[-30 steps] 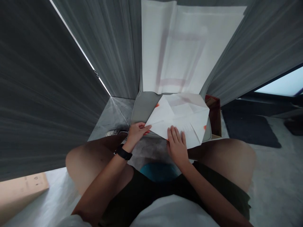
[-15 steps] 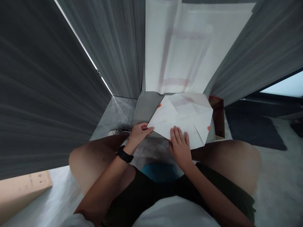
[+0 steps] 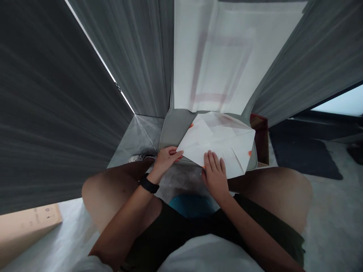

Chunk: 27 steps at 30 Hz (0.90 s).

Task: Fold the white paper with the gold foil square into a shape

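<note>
View: head, looking down between the person's knees.
Paper: a folded white paper point(image 3: 218, 141) lay across a grey pad point(image 3: 170, 132), its layers overlapping in angled flaps, with orange marks point(image 3: 191, 125) showing near two of its edges.
Left grip: the left hand point(image 3: 167, 160), a black watch point(image 3: 146, 185) on its wrist, had its fingers together at the paper's left corner. Contact was clear; whether it was pinching, I could not tell.
Right grip: the right hand point(image 3: 215, 175) lay open, its fingers point(image 3: 210, 160) apart and flat on the paper's near edge, not clamped.
Handling: judged from the hand positions, flat fingers and even pressure looked best for keeping the layers from sliding; creases needed firm, straight pressure against the soft pad.
Surroundings: a large white sheet point(image 3: 215, 56) with faint pink bands rose beyond the pad, between grey drapes point(image 3: 56, 94). A red-brown box point(image 3: 259, 139) stood just past the pad's far right corner. A sneaker point(image 3: 138, 158) showed left of the left hand, a teal stool point(image 3: 193, 206) between the knees, a dark mat point(image 3: 303, 158) right, and a cardboard box point(image 3: 28, 223) lower left.
</note>
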Motion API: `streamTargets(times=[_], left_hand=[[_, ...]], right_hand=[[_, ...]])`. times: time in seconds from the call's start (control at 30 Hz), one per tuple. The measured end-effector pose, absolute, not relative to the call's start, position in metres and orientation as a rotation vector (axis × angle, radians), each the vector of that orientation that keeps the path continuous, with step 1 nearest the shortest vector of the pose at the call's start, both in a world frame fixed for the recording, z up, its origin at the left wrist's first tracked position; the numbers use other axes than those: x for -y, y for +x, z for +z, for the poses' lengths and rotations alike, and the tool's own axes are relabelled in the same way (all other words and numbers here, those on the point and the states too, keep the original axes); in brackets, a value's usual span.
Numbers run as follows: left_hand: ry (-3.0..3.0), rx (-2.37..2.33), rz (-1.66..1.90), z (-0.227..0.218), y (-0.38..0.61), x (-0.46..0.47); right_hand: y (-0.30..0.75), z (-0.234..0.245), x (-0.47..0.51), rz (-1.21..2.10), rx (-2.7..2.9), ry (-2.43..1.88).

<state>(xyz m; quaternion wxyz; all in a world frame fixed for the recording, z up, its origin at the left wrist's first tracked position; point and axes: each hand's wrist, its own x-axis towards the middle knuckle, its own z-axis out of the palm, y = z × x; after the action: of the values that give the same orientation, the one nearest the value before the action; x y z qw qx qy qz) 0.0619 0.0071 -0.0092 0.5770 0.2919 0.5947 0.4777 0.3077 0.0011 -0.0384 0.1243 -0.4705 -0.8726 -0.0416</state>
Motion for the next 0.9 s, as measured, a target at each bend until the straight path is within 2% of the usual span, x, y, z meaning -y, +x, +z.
streamTargets(times=[0.9], left_hand=[[0.546,-1.294,1.007,0.003,0.051,-0.006]], right_hand=[[0.306,-0.036,0.0,-0.108,2.519,-1.368]])
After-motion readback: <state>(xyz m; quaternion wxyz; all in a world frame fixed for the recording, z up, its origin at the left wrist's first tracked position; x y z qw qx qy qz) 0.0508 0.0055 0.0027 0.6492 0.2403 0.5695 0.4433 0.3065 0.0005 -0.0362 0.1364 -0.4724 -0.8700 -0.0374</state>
